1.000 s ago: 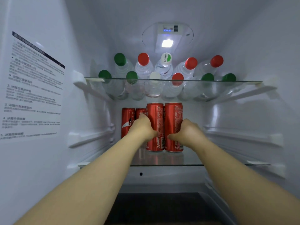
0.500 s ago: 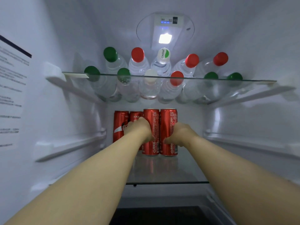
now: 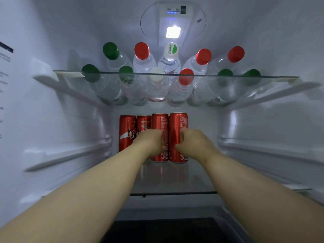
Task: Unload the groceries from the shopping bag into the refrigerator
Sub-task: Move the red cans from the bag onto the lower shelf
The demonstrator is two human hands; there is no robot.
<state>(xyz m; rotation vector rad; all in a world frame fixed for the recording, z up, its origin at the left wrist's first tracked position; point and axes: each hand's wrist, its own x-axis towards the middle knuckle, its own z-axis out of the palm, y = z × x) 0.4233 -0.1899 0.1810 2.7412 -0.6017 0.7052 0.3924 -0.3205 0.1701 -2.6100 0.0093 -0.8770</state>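
Observation:
Both my arms reach deep into the refrigerator. My left hand [image 3: 151,142] grips a tall red cola can [image 3: 160,123] and my right hand [image 3: 193,145] grips the red cola can [image 3: 178,125] beside it. Both cans stand upright and side by side on the lower glass shelf [image 3: 175,183]. Two more red cans [image 3: 127,130] stand behind and to their left, near the back wall. The shopping bag is out of sight.
The upper glass shelf [image 3: 175,74] carries several clear water bottles [image 3: 143,58] with green, red and white caps. A lit lamp panel [image 3: 173,32] sits on the back wall. White rails line both side walls; a dark drawer [image 3: 166,228] lies below.
My hands have pushed the two front cans farther back on the lower shelf, and my head has moved in closer.

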